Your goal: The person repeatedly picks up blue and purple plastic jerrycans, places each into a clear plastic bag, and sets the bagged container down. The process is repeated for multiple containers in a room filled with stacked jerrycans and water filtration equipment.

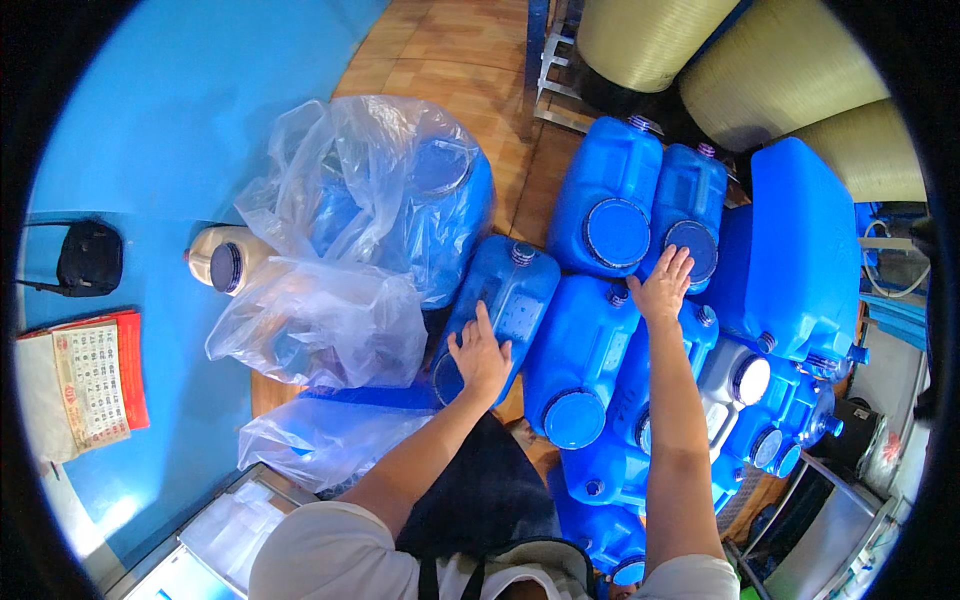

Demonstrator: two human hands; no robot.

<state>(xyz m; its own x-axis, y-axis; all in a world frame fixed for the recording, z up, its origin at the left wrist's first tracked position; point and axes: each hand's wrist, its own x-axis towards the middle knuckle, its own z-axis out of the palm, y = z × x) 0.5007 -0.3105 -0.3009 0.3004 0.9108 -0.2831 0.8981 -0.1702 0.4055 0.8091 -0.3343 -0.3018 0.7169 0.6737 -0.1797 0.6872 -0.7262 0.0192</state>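
Note:
My left hand [482, 358] lies on the side of a blue plastic water jug [518, 295] in the middle, its fingers stretched out and spread. That jug has a small dark cap at its far end and a wide round lid at its near end, partly behind my wrist. Farther right, my right hand [662, 287] reaches out with spread fingers over another blue jug [697, 180]. Its fingertips are at the jug's dark round lid [692, 245]; whether they touch is hard to tell. A larger blue jug [578, 345] is just left of my right forearm.
Clear plastic bags [330, 310] cover blue jugs at the left, beside a beige jug [222, 258]. More blue jugs and a white jug [735, 380] crowd the right. Large yellowish tanks [765, 80] stand behind. On the blue wall hang a black bag [90, 258] and a calendar [92, 380].

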